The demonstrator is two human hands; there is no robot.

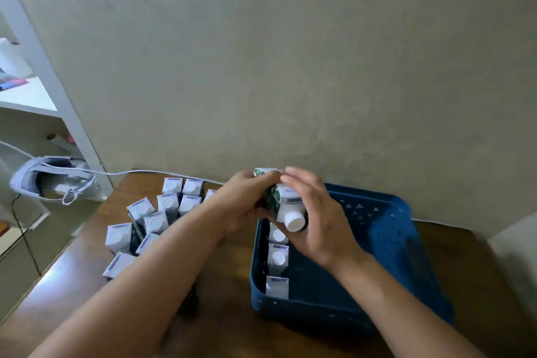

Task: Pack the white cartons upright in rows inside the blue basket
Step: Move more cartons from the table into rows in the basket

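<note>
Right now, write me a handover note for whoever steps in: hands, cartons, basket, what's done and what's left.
Left hand and right hand: both closed on one white carton with a white screw cap, tilted, above the far left corner of the blue plastic basket.
Basket: on the brown wooden table; three upright white cartons in a row along its left wall; the rest of its floor bare.
Unpacked: a cluster of white cartons stands on the table left of the basket, partly hidden by the left arm.
Done: the first row is started.
Left: set the held carton upright in that row, then pack the cluster in rows.
</note>
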